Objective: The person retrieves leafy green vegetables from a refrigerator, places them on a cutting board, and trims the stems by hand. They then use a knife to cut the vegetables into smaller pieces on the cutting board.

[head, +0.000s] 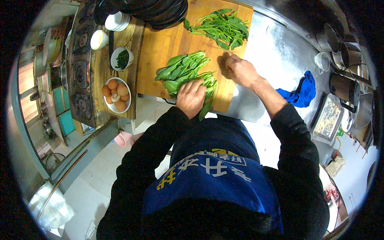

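My left hand (191, 97) rests on the near part of a bunch of leafy greens (183, 69), its fingers over the stems and leaves. The bunch lies on a wooden cutting board (162, 39). To its right, my right hand (240, 69) is held over the board's right side with the fingers curled in; whether anything small is between the fingertips cannot be told. A second pile of leafy greens (225, 28) with long stems lies farther back, at the board's far right. One long leaf hangs over the board's near edge, by my left hand.
At left, a bowl of brown eggs (121, 106), a bowl of chopped greens (129, 58), a bowl with yellow contents (97, 40) and stacked white bowls (118, 21) stand beside a stove (81, 66). Right of the board lie a blue cloth (303, 91) and a metal tray (328, 117) on the steel counter (267, 45).
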`<state>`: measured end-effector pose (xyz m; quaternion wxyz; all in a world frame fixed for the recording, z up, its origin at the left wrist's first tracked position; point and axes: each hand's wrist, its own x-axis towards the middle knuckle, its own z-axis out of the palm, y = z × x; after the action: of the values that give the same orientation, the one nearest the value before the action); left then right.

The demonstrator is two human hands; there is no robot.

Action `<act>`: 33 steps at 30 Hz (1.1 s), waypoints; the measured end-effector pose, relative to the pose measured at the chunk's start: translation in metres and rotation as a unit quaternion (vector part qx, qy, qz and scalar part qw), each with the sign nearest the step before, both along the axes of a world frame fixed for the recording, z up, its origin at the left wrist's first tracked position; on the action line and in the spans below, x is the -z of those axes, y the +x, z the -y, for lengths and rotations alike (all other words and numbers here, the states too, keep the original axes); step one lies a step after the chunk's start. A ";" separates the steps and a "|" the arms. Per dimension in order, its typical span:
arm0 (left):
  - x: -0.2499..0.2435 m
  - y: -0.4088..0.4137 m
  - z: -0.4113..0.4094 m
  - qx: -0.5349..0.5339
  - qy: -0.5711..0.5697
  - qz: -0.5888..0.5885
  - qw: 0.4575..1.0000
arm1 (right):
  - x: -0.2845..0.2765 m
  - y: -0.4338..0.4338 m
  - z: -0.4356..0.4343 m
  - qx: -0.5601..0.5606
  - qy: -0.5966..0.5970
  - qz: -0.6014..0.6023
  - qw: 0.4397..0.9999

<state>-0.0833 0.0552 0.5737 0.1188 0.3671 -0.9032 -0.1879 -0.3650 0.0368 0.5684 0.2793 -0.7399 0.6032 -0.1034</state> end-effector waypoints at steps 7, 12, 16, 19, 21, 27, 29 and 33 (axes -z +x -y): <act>-0.007 -0.004 0.010 -0.038 0.032 -0.014 0.999 | 0.003 -0.012 -0.058 0.161 0.030 0.080 0.983; 0.000 -0.005 0.015 -0.011 0.029 0.013 0.999 | 0.003 0.031 -0.074 0.172 0.127 0.230 0.950; 0.029 0.012 -0.003 -0.022 -0.026 0.097 0.995 | 0.014 0.000 -0.085 0.248 0.090 0.217 0.940; -0.010 0.005 0.000 -0.010 0.116 0.080 0.990 | -0.031 -0.052 -0.072 0.331 -0.048 0.245 0.910; -0.008 -0.007 0.009 -0.002 0.059 0.062 0.996 | -0.091 -0.097 -0.043 0.403 -0.151 0.286 0.856; 0.010 0.016 -0.002 -0.014 0.026 0.041 0.999 | -0.284 -0.170 0.013 0.397 -0.464 -0.187 0.770; 0.018 0.021 -0.005 0.011 -0.031 0.052 0.998 | -0.299 -0.203 0.041 0.451 -0.242 -0.266 0.817; 0.017 0.007 0.008 0.045 -0.014 0.020 0.999 | -0.289 -0.284 0.085 0.409 -0.181 -0.369 0.815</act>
<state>-0.0768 0.0473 0.5569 0.0970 0.3286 -0.9234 -0.1731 -0.6495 -0.0480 0.8573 -0.1710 -0.4452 0.8782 -0.0350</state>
